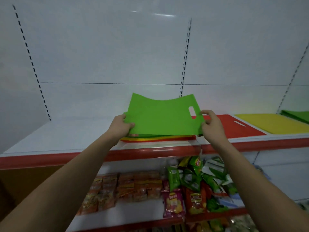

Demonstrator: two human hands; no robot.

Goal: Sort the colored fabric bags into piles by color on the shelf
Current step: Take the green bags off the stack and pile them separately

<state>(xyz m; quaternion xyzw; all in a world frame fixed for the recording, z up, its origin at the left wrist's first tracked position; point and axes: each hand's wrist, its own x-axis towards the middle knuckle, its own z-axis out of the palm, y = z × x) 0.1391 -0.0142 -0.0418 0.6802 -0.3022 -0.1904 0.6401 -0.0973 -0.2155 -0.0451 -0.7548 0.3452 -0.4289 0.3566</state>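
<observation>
Mid-sort: red [234, 128], yellow [270, 123], green piles [297, 115] begun at three o'clock; fingers [204, 113] pinching green bag [160, 116] over mixed stack [157, 138].

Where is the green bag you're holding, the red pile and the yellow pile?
green bag [160, 118], head view, middle of its flat face.
red pile [234, 126], head view, bare top beside the slot handle.
yellow pile [270, 122], head view, middle of its top.

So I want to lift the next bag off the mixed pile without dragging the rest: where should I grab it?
Pinch its two short ends from left and right, as the hands hold the green bag now. The pile is flat and floppy; only its edges offer a grip.
</observation>
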